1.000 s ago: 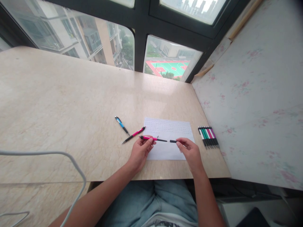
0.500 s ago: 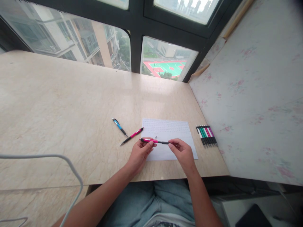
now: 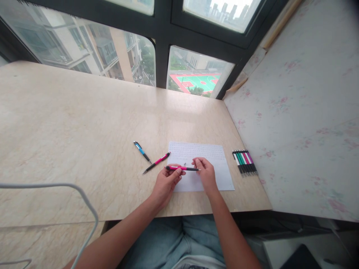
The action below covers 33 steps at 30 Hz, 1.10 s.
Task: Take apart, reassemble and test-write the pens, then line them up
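My left hand (image 3: 166, 184) is closed round the rear part of a pink and black pen (image 3: 179, 168), which lies level above the paper with its tip to the right. Just beyond that tip is my right hand (image 3: 206, 173), its fingers loosely curled and apart, with nothing visible in them. Beneath both hands lies a sheet of paper with handwriting (image 3: 215, 157). A tiny dark piece (image 3: 184, 164) rests on the sheet, between the hands. Left of the paper, another pink and black pen (image 3: 157, 163) touches or nearly touches a blue and black pen (image 3: 141, 151).
Several pens (image 3: 244, 163) in white, green, pink and purple lie in a row by the papered wall (image 3: 297, 130). A grey cable (image 3: 84, 194) arcs over the left side of the pale desk (image 3: 70, 130). Windows with dark frames (image 3: 162, 56) stand behind the desk.
My right hand has let go of the pen's front grip and moved slightly left and up, its fingers now beyond the pen. The grip has closed up to the pink barrel. My left hand stays put.
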Tool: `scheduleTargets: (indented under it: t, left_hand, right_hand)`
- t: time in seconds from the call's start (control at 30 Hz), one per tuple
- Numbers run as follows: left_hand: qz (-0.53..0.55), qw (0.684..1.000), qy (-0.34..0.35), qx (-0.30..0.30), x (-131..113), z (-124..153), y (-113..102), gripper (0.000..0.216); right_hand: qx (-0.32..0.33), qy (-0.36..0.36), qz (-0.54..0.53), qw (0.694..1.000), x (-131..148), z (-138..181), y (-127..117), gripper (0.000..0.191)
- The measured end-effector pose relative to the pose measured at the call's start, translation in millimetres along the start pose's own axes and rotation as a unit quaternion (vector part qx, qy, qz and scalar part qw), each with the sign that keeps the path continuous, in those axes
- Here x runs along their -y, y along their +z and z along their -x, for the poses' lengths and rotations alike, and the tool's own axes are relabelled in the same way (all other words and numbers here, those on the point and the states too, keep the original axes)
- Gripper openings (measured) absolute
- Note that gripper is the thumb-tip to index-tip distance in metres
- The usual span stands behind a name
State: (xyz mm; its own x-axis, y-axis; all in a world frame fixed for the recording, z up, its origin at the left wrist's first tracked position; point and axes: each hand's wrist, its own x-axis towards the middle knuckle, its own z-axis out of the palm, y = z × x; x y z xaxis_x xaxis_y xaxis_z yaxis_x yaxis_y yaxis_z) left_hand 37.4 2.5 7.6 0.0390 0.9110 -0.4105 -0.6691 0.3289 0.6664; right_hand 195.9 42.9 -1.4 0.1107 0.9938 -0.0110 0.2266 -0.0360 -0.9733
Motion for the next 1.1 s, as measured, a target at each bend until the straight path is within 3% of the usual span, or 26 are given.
scheduleTargets:
  t: [0.17, 0.33, 0.43, 0.57, 0.73, 0.9, 1.1]
  left_hand:
    - [0.015, 1.0, -0.003, 0.011, -1, 1, 1, 0.025]
    - [0.013, 1.0, 0.004, 0.016, 0, 0, 1, 0.025]
    - [0.01, 1.0, 0.005, 0.018, 1, 0, 0, 0.024]
    - [0.01, 1.0, 0.003, 0.012, 0, 0, 0, 0.026]
    - [0.005, 1.0, 0.001, 0.001, -2, 0, 2, 0.025]
    - [0.003, 1.0, 0.001, -0.008, -2, -1, 1, 0.025]
    - [0.003, 1.0, 0.003, -0.005, -3, -2, 1, 0.024]
  right_hand:
    - [0.053, -0.122, 0.205, 0.97, 0, -9, 8, 0.019]
    - [0.084, -0.138, 0.272, 0.949, 3, -4, 11, 0.02]
    - [0.085, -0.128, 0.223, 0.963, 2, -4, 10, 0.017]
    - [0.065, -0.043, 0.073, 0.994, -2, -4, 0, 0.015]
    - [0.028, 0.035, -0.065, 0.997, 2, 7, -17, 0.021]
    - [0.013, 0.063, -0.108, 0.992, 11, 20, -33, 0.022]
    - [0.019, 0.05, -0.076, 0.996, 12, 28, -44, 0.022]
